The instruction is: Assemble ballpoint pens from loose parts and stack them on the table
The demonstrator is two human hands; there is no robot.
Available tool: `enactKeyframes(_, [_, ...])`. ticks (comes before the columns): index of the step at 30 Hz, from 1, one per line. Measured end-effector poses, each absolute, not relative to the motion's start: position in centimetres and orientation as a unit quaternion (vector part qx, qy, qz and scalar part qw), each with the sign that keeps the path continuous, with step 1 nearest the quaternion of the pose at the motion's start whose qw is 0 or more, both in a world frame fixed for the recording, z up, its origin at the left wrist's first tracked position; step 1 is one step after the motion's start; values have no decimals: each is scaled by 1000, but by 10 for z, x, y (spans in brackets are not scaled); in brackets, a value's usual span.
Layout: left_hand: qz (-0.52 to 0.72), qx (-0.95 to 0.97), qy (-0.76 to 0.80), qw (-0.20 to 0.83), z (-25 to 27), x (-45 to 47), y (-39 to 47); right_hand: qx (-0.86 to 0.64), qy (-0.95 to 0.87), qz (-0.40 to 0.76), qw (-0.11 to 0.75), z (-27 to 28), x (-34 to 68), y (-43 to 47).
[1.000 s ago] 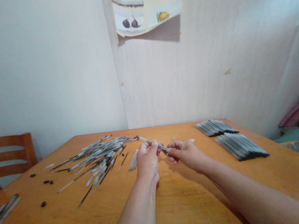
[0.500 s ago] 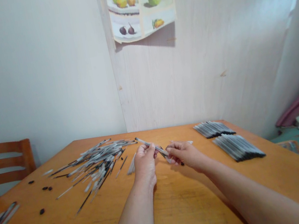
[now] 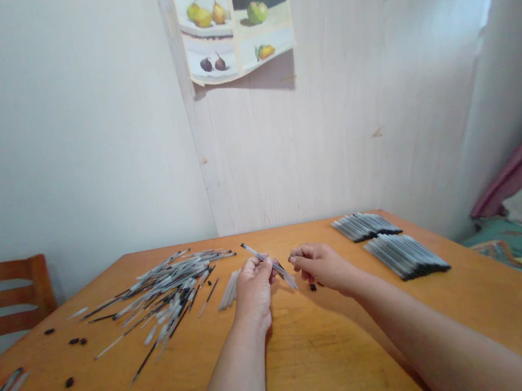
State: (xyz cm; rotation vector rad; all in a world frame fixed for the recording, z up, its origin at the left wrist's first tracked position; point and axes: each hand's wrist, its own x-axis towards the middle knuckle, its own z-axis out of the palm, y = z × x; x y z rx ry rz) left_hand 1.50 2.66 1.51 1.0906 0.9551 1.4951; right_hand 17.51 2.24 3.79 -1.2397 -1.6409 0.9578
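My left hand [image 3: 255, 286] is closed round a clear pen [image 3: 253, 251] with a dark end that points up and away to the left. Clear barrel ends stick out on the hand's right side, perhaps of more than one pen. Just to the right, my right hand [image 3: 320, 264] has thumb and fingers pinched together, apart from the pen; whether a small thing is in the pinch I cannot make out. Below it lies a small black cap [image 3: 313, 287]. Several clear tubes [image 3: 230, 292] lie beside my left hand, partly hidden by it.
A loose pile of pen parts and dark refills [image 3: 171, 290] spreads over the left of the wooden table [image 3: 315, 373]. Black plugs [image 3: 69, 382] lie scattered there. Two neat rows of pens [image 3: 406, 254] lie at the right. A wooden chair [image 3: 4, 292] stands at the left.
My right hand has come off the pen's near end, leaving a gap between them. My left hand keeps its hold. The whole view has shifted slightly.
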Motion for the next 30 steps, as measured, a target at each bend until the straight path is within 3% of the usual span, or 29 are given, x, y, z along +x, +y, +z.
enactKeyframes(7, [527,693,406,278,8,16,27,-490,-669,321,458,59,173,14])
enactKeyframes(11, [436,778,443,93,11,12,21,-519,-693,280,414,66,181,7])
enactKeyframes(14, [390,798,459,18,14,12,15,-563,-709,232,355,66,192,1])
enactKeyframes(19, [348,813,465,-39,16,15,10,-581,-750,163,271,53,205,-6])
enactKeyframes(30, [376,798,467,-66,11,16,13,-686,-655,77,307,37,253,-13])
